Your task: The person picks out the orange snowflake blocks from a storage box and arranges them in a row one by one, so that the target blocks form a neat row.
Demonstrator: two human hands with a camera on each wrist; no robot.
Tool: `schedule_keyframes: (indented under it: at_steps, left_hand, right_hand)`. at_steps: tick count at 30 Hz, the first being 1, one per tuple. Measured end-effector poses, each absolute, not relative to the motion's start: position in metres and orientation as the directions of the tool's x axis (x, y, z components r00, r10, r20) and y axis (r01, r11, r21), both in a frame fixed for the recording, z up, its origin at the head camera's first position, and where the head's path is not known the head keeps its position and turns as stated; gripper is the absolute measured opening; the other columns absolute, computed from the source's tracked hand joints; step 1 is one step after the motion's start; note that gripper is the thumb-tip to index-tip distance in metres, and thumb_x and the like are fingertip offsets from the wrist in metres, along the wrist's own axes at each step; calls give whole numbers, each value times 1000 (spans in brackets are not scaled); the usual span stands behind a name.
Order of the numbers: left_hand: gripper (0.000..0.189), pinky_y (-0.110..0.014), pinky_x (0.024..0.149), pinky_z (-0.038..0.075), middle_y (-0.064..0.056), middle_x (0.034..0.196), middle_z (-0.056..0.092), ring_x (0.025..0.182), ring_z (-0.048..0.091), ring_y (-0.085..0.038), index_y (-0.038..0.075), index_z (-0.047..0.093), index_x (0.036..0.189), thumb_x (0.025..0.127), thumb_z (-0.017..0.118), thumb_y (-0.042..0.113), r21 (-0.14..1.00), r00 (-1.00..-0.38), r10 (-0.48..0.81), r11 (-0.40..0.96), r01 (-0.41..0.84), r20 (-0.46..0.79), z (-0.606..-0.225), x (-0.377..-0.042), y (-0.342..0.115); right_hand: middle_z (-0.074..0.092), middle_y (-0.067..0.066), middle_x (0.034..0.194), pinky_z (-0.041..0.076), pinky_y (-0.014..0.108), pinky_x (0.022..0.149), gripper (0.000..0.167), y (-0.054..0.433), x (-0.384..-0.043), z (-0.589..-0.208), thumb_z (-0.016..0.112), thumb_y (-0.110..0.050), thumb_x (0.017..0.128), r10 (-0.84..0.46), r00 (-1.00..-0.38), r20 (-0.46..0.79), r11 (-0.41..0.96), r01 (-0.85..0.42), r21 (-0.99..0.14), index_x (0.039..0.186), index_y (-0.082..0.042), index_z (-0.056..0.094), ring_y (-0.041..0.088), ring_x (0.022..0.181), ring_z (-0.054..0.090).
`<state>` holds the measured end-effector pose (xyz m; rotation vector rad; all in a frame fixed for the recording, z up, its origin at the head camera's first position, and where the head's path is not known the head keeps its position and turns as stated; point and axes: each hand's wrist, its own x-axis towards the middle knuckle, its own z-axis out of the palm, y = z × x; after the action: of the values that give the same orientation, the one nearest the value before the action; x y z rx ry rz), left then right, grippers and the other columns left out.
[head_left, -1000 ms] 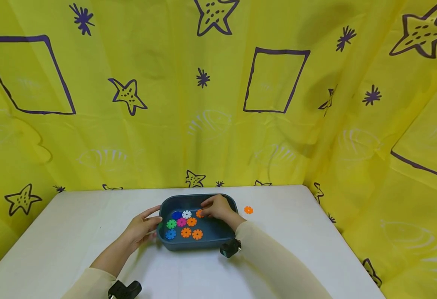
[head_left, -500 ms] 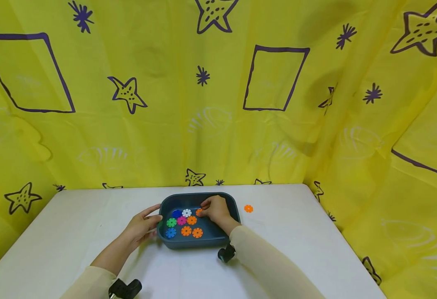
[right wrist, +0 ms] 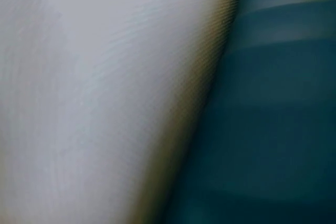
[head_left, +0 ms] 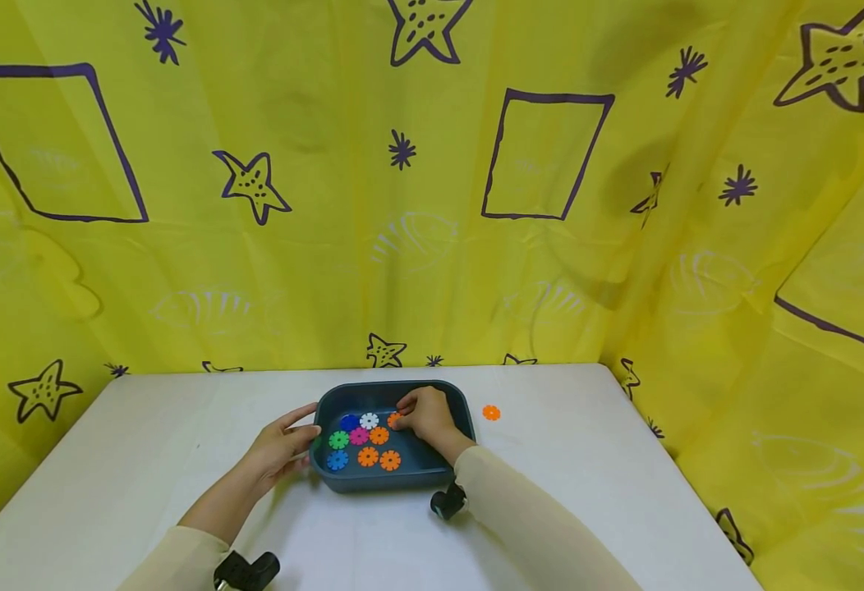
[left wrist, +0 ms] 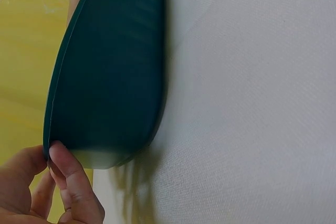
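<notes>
Worktop (head_left: pixel 144 460): white, takes up the lower part of the head view. Far edge nearly straight, running horizontally below mid-height; side edges spread toward the lower left and lower right. Fine woven texture legible at right of the left wrist view; the right wrist view gives a blurred pale area at left.

Directly on it: (1) dark blue-grey tray (head_left: pixel 380 486), lower centre of the head view, open side up, corners rounded, long sides roughly parallel to the far edge; (2) orange disc (head_left: pixel 491 413), notched rim, flat, right of the tray and apart from it.
</notes>
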<state>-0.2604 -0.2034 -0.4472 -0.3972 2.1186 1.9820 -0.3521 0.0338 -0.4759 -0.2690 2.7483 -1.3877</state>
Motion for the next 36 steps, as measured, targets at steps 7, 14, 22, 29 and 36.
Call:
schedule_keyframes:
  at_steps: [7, 14, 22, 29, 36]
  left_hand:
    - [54, -24, 67, 55, -20, 123, 58, 84, 64, -14, 10, 40, 149, 98, 58, 13, 938, -940, -54, 62, -340, -337, -447, -260, -204]
    - [55, -24, 67, 54, -22, 128, 56, 86, 64, -15, 11, 41, 150, 98, 59, 14, 936, -938, -58, 69, -345, -341, -446, -261, -203]
    - [57, -24, 66, 54, -22, 128, 57, 86, 64, -14, 9, 40, 150, 97, 61, 14, 937, -939, -54, 68, -342, -339, -445, -260, -203]
    - [57, -24, 67, 54, -23, 131, 56, 87, 64, -13, 10, 40, 150, 97, 61, 15, 933, -935, -63, 69, -354, -350, -446, -262, -203]
    - [57, -24, 66, 54, -23, 131, 55, 87, 64, -13, 10, 40, 150, 97, 61, 15, 933, -934, -60, 63, -355, -351, -447, -262, -204]
  right_hand:
    - [70, 5, 73, 57, 26, 64, 24, 34, -351, -472, 88, 1, 67, -170, -985, 30, 589, -126, -798, 86, 0, 74, 12, 65, 63]
    - [69, 4, 73, 57, 25, 63, 24, 35, -348, -470, 87, 2, 67, -169, -985, 35, 587, -129, -799, 86, -1, 73, 11, 65, 62]
    - [66, 3, 75, 54, 25, 62, 24, 37, -347, -467, 87, 1, 68, -199, -980, 16, 602, -135, -787, 87, -2, 72, 12, 67, 59]
    - [64, 3, 77, 49, 24, 59, 24, 39, -350, -467, 87, 0, 69, -236, -971, -30, 627, -129, -768, 88, -4, 73, 14, 67, 54]
    - [68, 4, 81, 51, 24, 63, 21, 41, -350, -466, 86, -3, 72, -260, -964, -48, 636, -134, -760, 90, -4, 75, 14, 71, 56]
